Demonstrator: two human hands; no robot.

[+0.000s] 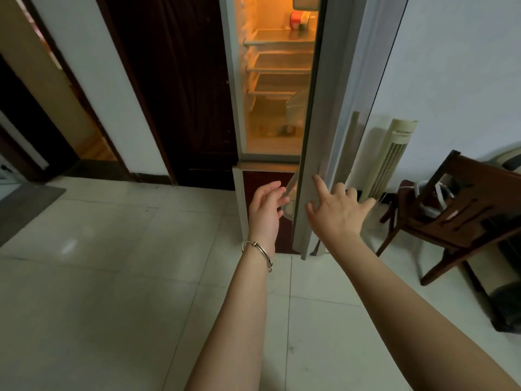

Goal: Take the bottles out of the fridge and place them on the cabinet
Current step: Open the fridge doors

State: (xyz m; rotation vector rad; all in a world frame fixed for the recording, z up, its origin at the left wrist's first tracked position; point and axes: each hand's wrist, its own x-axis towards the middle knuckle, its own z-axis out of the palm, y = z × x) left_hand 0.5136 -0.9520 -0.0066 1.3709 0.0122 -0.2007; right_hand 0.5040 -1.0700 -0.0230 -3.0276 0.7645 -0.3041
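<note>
The fridge [238,80] stands ahead, lit orange inside, its upper door [332,114] swung partly open and seen edge-on. A bottle with a red label [300,20] lies on the top shelf. Lower shelves look bare; a plastic bag [296,108] and small items sit near the bottom. My right hand [335,210] is spread open, its index finger touching the door's lower edge. My left hand [267,204], with a bracelet on the wrist, is open just left of the door, in front of the lower compartment. Neither hand holds anything. No cabinet is in view.
A dark curtain [174,88] hangs left of the fridge, with a doorway [70,108] further left. A white tower fan [389,156] stands right of the door. A dark wooden chair [462,210] with items on it stands at right. Pale floor tiles [112,277] lie below.
</note>
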